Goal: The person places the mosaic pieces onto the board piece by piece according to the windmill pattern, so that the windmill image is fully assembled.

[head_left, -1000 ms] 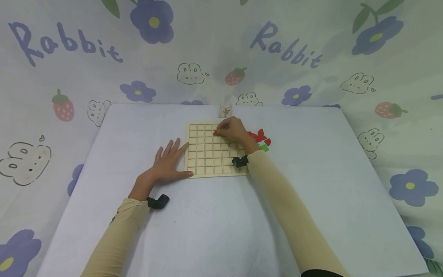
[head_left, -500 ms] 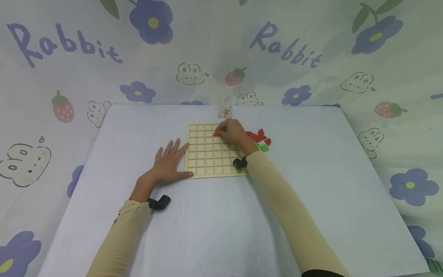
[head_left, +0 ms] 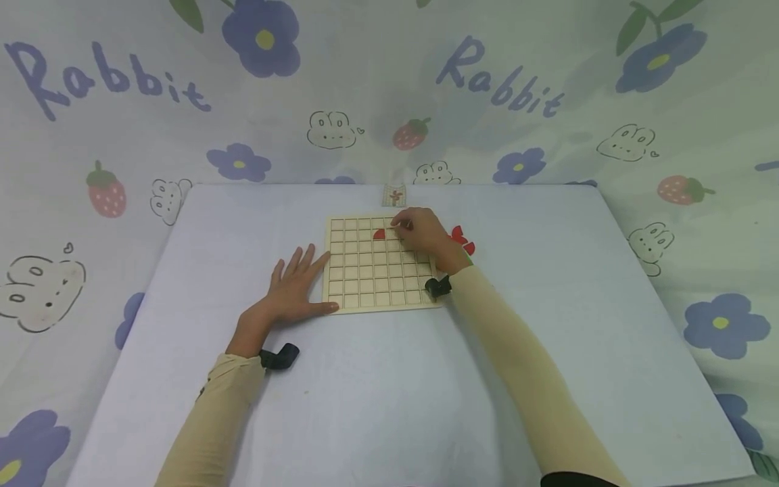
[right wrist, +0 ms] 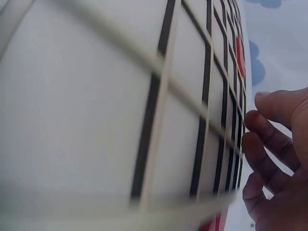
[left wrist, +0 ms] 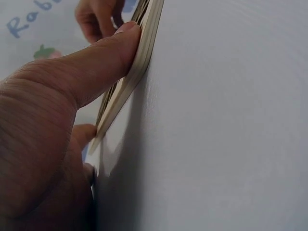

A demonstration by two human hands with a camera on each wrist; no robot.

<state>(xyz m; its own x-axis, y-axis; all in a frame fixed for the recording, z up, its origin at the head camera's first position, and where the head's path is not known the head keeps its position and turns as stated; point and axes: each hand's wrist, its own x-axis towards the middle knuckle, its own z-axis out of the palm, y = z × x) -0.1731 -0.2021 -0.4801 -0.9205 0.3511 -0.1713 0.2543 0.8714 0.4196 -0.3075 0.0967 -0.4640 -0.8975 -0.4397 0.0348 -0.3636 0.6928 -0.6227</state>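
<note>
A pale wooden grid board (head_left: 365, 277) lies on the white table. In one of its upper cells sits a red quarter-round piece (head_left: 380, 235), which also shows as a red sliver (right wrist: 240, 57) in the right wrist view. My left hand (head_left: 291, 294) is spread at the board's left side, with the thumb (left wrist: 108, 57) resting on the near corner and a fingertip at the left edge. My right hand (head_left: 424, 233) is over the board's upper right part, just right of the red piece. Its fingers are loosely bent and hold nothing; thumb and fingertips stand apart in the right wrist view.
Several loose red pieces (head_left: 460, 238) lie right of the board, partly behind my right wrist, with a bit of green beside them. A small patterned card (head_left: 394, 195) lies beyond the board. A printed cloth (head_left: 365, 81) hangs behind the table (head_left: 572, 284).
My right hand has let go of the red piece, now in a cell, and moved to the right. The left hand has stayed at the board's edge.
</note>
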